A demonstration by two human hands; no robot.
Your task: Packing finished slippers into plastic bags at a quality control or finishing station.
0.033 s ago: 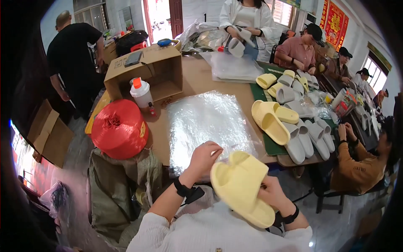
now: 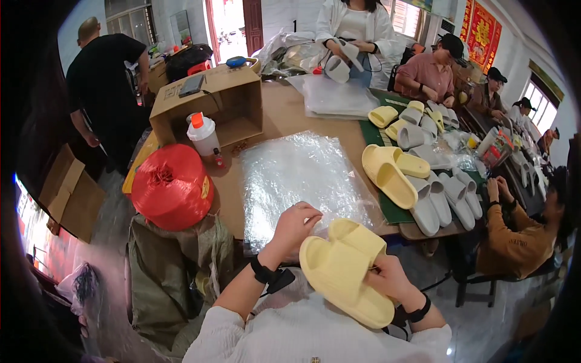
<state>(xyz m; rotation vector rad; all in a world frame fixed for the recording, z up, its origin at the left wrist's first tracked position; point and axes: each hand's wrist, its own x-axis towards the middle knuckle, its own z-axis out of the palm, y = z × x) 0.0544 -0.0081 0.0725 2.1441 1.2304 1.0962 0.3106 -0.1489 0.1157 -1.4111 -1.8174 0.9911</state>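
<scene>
The right hand [image 2: 392,279] held a ridged yellow rubbery slipper [image 2: 331,265]; the left hand [image 2: 295,227] curled at six o'clock over shiny square plastic [image 2: 299,169], its grip I couldn't tell

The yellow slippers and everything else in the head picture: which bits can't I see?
All in the head view:
Yellow slippers: undersides, turned away from the camera.
Right hand: some of its fingers, hidden by the slippers.
Left hand: whether it pinches anything thin, too small to tell.
Cardboard box: part of its inside, behind the bottle.
Standing person in white: most of the head, cut off by the top edge.
</scene>
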